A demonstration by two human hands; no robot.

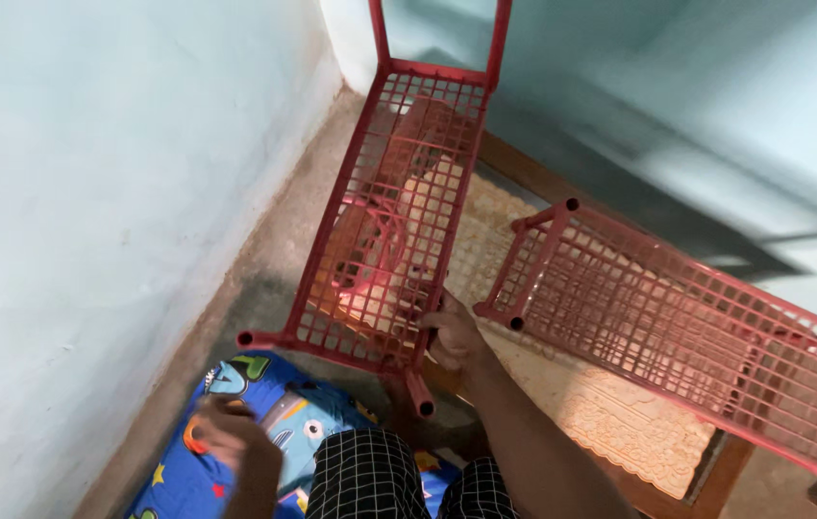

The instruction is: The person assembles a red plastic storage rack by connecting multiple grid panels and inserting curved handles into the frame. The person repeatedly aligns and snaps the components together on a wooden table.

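— So, what is the right hand (pixel 455 338) on?
— Its fingers grip the lower edge of the red plastic rack shelf (pixel 384 216), mid-frame, tilted over a low wooden table (pixel 610 413).
— The left hand (pixel 231 437)?
— Lower left, blurred over a cartoon-print cloth (pixel 235 384); grip unclear. A second red shelf (pixel 687 327) lies right.

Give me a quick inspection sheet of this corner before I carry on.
Surface: patterned beige mat on a wood-framed base.
Job's things: red plastic rack shelf, tilted; second red shelf lying on the mat.
Clutter: cartoon-print blue cloth on the floor.
Grippers: right hand grips the first shelf's lower edge; left hand, blurred, over the cloth.
Cables: nothing seen.
Surroundings: pale blue walls, concrete floor.
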